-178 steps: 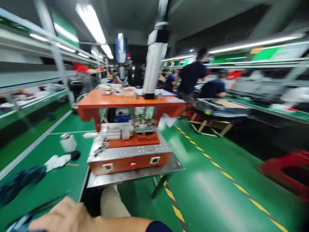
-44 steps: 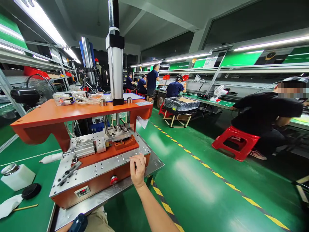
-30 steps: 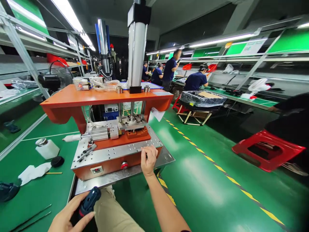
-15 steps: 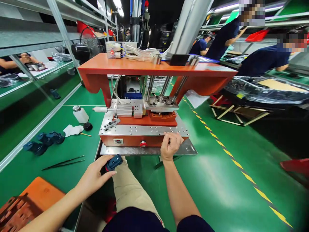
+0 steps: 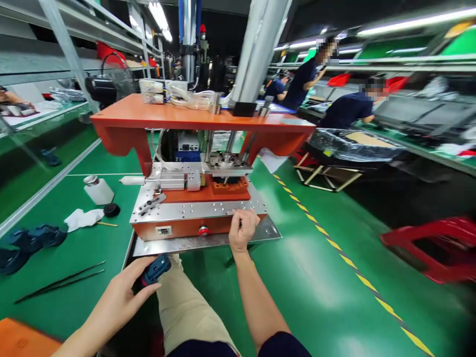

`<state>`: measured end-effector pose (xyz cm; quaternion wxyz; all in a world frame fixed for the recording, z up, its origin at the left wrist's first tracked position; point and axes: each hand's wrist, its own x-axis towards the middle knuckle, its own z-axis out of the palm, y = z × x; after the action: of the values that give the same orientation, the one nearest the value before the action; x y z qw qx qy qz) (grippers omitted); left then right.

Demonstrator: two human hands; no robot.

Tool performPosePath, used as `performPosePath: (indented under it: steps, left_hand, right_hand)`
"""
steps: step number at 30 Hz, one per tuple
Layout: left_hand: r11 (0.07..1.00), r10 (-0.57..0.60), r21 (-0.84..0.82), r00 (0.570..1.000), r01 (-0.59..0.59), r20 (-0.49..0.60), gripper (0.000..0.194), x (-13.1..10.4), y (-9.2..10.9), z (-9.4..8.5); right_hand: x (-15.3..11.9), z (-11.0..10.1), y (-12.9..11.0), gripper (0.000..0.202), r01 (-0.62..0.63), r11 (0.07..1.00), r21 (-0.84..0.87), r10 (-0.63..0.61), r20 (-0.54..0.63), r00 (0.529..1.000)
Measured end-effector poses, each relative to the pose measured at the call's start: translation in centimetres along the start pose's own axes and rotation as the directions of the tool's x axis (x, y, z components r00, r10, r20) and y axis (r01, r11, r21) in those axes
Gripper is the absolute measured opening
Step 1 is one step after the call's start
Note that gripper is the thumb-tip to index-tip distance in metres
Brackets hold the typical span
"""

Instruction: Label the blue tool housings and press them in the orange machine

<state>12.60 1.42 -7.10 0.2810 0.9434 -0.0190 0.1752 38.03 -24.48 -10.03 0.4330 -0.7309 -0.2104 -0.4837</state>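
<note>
A long green-topped desk (image 5: 85,248) runs up the left, beside a tall orange-and-silver metal press (image 5: 201,121) at the centre of the scene. Low on the press, toward its right side, a stepped orange block (image 5: 230,187) sits beneath a thick silver metal plate (image 5: 230,171). The right hand (image 5: 238,234), the nearer to the block, is curled against the press's near right edge; whether its fingers grip anything there is hidden. The left hand (image 5: 126,287), on the near side of the press, pinches a small dark-blue plastic part (image 5: 158,269) between thumb and fingers. The part's long axis slants from near left to far right, the block lying beyond it, far and to the right.
</note>
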Motion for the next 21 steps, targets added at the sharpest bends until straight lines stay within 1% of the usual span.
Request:
performPosePath:
  steps: [3, 5, 8, 9, 11, 13, 14, 15, 16, 17, 18, 19, 20, 21]
  left_hand:
    - [0.998, 0.040, 0.048, 0.998, -0.038, -0.046, 0.046, -0.2, -1.1, 0.4]
    - [0.998, 0.045, 0.052, 0.998, -0.043, -0.053, 0.046, -0.1, -1.2, 0.4]
    - [0.999, 0.021, 0.033, 0.998, -0.019, -0.060, 0.046, 0.1, -0.9, 0.2]
    - [1.000, 0.008, 0.029, 0.998, -0.006, -0.064, 0.046, 0.1, -0.8, 0.1]
    - [0.999, -0.025, 0.028, 0.997, 0.027, -0.071, 0.045, 0.2, -0.8, 0.2]
    - [0.997, -0.065, 0.024, 0.995, 0.067, -0.078, 0.045, 0.1, -1.2, 0.4]
    - [0.995, -0.091, 0.019, 0.993, 0.093, -0.080, 0.045, 0.1, -1.4, 0.5]
    - [0.993, -0.119, 0.009, 0.989, 0.120, -0.083, 0.045, 0.2, -1.5, 0.6]
    - [0.989, -0.145, -0.005, 0.986, 0.145, -0.082, 0.044, 0.3, -1.5, 0.6]
    - [0.987, -0.163, -0.019, 0.984, 0.162, -0.078, 0.044, 0.6, -1.3, 0.5]
    - [0.985, -0.171, -0.029, 0.983, 0.170, -0.071, 0.044, 1.0, -0.8, 0.2]
    - [0.985, -0.168, -0.034, 0.984, 0.166, -0.059, 0.044, 1.7, -0.1, -0.2]
    - [0.988, -0.152, -0.034, 0.987, 0.151, -0.045, 0.044, 2.6, 0.8, -0.7]
    - [0.991, -0.129, -0.029, 0.991, 0.128, -0.031, 0.045, 3.8, 1.9, -1.3]
  right_hand:
    - [0.1, -0.2, -0.4, 0.015, 0.012, 0.999, -0.041, -0.012, 0.011, 1.000]
    - [0.2, -0.5, -0.5, 0.017, 0.009, 0.999, -0.051, -0.008, 0.032, 0.999]
    - [1.4, -1.4, -0.3, 0.020, 0.015, 0.999, -0.028, -0.011, 0.126, 0.992]
    - [2.3, -1.6, -0.1, 0.020, 0.023, 1.000, -0.010, -0.021, 0.169, 0.985]
    - [5.0, -1.8, 0.6, 0.017, 0.034, 0.999, 0.025, -0.039, 0.248, 0.968]
    - [8.7, -1.4, 1.6, 0.015, 0.037, 0.999, 0.039, -0.048, 0.317, 0.947]
    - [10.7, -1.0, 2.1, 0.021, 0.041, 0.998, 0.039, -0.052, 0.366, 0.929]
    - [12.6, -0.3, 2.7, 0.028, 0.061, 0.997, 0.044, -0.075, 0.450, 0.890]
    - [14.4, 0.4, 3.2, 0.035, 0.078, 0.996, 0.045, -0.090, 0.561, 0.823]
    - [15.9, 1.3, 3.7, 0.037, 0.093, 0.995, 0.047, -0.100, 0.672, 0.734]
    - [17.2, 2.1, 4.1, 0.036, 0.105, 0.993, 0.054, -0.109, 0.759, 0.641]
    - [18.2, 3.0, 4.6, 0.033, 0.109, 0.992, 0.063, -0.114, 0.821, 0.559]
    - [18.9, 3.8, 4.9, 0.030, 0.109, 0.991, 0.075, -0.120, 0.858, 0.499]
    - [19.4, 4.4, 5.3, 0.027, 0.104, 0.991, 0.089, -0.127, 0.876, 0.465]
